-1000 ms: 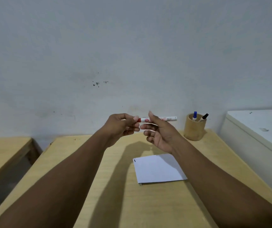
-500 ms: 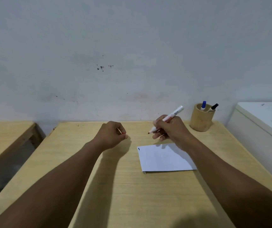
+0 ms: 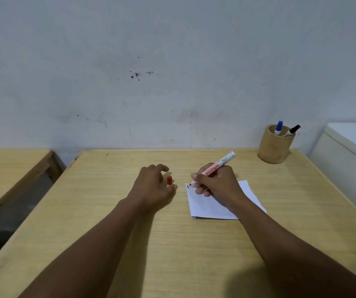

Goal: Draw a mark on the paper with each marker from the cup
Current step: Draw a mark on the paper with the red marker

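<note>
My right hand (image 3: 218, 183) grips an uncapped white marker with red lettering (image 3: 219, 165). Its red tip touches the top left corner of the white paper (image 3: 207, 206), right beside a short dark mark (image 3: 187, 187). My left hand (image 3: 153, 188) rests on the wooden table (image 3: 112, 211) left of the paper, fingers loosely apart. The red cap (image 3: 169, 180) stands upright on the table between the thumb and the arched forefinger. A wooden cup (image 3: 273, 147) at the back right holds a blue-capped marker (image 3: 278, 127) and a black-capped marker (image 3: 292, 130).
A grey wall runs right behind the table. A white cabinet or box (image 3: 349, 160) stands against the table's right side. A second wooden table (image 3: 7, 168) lies to the left across a dark gap.
Both hands came down from in front of me to the table. The cap came off the marker in my left hand and now stands on the table. The marker tip reached the paper.
</note>
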`<action>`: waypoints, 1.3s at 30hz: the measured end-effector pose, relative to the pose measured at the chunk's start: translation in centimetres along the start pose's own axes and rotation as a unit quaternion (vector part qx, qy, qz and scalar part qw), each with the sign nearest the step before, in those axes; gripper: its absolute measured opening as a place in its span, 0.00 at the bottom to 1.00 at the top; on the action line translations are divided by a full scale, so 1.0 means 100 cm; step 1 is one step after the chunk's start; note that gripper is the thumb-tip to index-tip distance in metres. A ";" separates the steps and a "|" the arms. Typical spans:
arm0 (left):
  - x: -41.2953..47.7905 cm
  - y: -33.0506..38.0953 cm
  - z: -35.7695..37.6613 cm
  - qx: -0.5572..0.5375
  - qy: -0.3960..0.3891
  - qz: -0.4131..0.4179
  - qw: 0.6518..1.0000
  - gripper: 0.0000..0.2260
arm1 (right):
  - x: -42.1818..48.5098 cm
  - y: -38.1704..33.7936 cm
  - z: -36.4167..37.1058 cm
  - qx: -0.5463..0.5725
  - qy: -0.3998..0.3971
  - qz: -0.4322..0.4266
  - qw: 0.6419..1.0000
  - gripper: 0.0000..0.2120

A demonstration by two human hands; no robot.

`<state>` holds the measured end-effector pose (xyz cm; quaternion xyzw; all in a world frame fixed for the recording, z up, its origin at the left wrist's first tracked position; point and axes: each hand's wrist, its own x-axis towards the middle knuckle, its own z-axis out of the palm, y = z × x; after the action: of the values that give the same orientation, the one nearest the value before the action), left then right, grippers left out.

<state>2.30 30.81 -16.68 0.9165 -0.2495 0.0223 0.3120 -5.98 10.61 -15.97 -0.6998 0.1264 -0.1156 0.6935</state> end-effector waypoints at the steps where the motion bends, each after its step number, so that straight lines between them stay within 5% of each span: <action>1: -0.007 -0.003 0.004 0.015 0.015 -0.002 1.000 0.24 | 0.000 0.001 0.000 -0.003 0.000 -0.005 1.000 0.07; 29: -0.024 -0.003 0.009 0.083 0.043 0.031 0.995 0.27 | 0.003 0.014 0.001 -0.064 -0.010 -0.037 0.997 0.08; 39: -0.022 -0.004 0.006 0.058 0.028 0.011 0.998 0.27 | 0.005 -0.008 -0.006 0.079 0.084 0.036 0.993 0.12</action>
<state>0.51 31.71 -17.81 0.9292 -0.2489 0.0657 0.2652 -5.64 9.88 -15.21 -0.6252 0.2000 -0.1587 0.7376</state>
